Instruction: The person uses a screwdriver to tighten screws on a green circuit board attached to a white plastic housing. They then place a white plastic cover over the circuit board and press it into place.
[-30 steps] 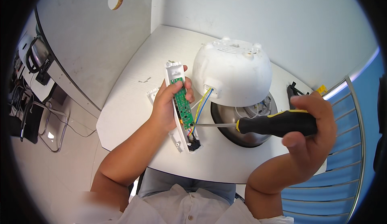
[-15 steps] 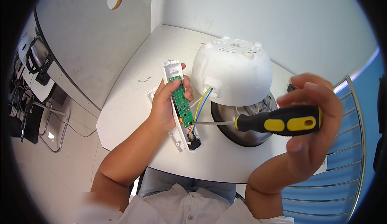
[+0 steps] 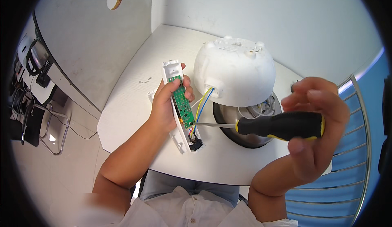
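Observation:
My left hand grips a long white plastic housing, its thumb pressed on the green circuit board seated inside. With my right hand I hold a black and yellow screwdriver by the butt of its handle, the end against the palm and the fingers loosely curled around. Its shaft lies level, and the tip meets the lower end of the board. Yellow and blue wires run from the housing's side to an upturned white rounded shell. Beneath that shell sits a shiny metal bowl-shaped part.
The white table has a curved outline, with a second white plastic piece lying under the housing. Walls stand behind. A metal railing runs along the right. On the left, a side table carries a kettle and cables.
The screwdriver handle has turned about its axis, so its yellow patches now face down. My right fingers have shifted slightly. The left hand and the housing moved a touch leftward.

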Demonstrator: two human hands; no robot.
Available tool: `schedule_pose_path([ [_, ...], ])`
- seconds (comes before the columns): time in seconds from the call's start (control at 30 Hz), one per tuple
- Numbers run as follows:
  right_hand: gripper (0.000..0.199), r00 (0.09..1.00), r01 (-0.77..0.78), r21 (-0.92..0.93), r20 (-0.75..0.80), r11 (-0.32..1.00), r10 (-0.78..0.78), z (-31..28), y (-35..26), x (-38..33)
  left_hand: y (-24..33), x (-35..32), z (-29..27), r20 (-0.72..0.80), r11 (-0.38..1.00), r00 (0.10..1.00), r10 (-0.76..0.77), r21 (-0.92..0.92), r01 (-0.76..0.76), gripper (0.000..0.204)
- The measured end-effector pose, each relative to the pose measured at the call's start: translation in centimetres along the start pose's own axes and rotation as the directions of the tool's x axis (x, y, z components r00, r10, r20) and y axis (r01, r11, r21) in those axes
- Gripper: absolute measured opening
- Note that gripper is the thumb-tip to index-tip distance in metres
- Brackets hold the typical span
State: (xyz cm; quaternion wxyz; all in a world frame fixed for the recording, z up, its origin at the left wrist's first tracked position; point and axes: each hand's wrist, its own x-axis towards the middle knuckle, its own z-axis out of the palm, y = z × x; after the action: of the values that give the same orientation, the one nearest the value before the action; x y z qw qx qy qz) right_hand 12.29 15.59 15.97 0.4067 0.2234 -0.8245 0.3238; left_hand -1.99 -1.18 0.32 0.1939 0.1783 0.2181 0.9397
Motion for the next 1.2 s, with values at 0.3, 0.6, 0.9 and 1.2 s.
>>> schedule_pose_path([
  [0.3,0.063,0.997,0.028,-0.234,0.071,0.972,-0.012,-1.4,0.4,-0.1,0.1,-0.1,0.2,-0.052,0.997,0.999,-0.002,-0.071,-0.001,0.039],
  [0.6,0.054,0.984,0.069,0.143,0.154,0.987,-0.091,-1.3,1.6,-0.1,0.1,0.0,0.2,-0.004,1.0,1.0,0.01,-0.008,-0.01,0.044],
  [0.9,0.047,0.97,-0.079,-0.205,0.209,0.976,0.122,-1.8,1.1,0.7,0.0,-0.3,0.6,-0.056,0.998,0.998,0.042,0.052,-0.039,0.044],
  [1.2,0.056,0.988,0.099,-0.091,0.131,0.991,-0.087,-0.9,0.7,0.5,0.3,-0.4,0.7,-0.047,0.998,0.997,0.064,0.03,-0.062,0.045],
])
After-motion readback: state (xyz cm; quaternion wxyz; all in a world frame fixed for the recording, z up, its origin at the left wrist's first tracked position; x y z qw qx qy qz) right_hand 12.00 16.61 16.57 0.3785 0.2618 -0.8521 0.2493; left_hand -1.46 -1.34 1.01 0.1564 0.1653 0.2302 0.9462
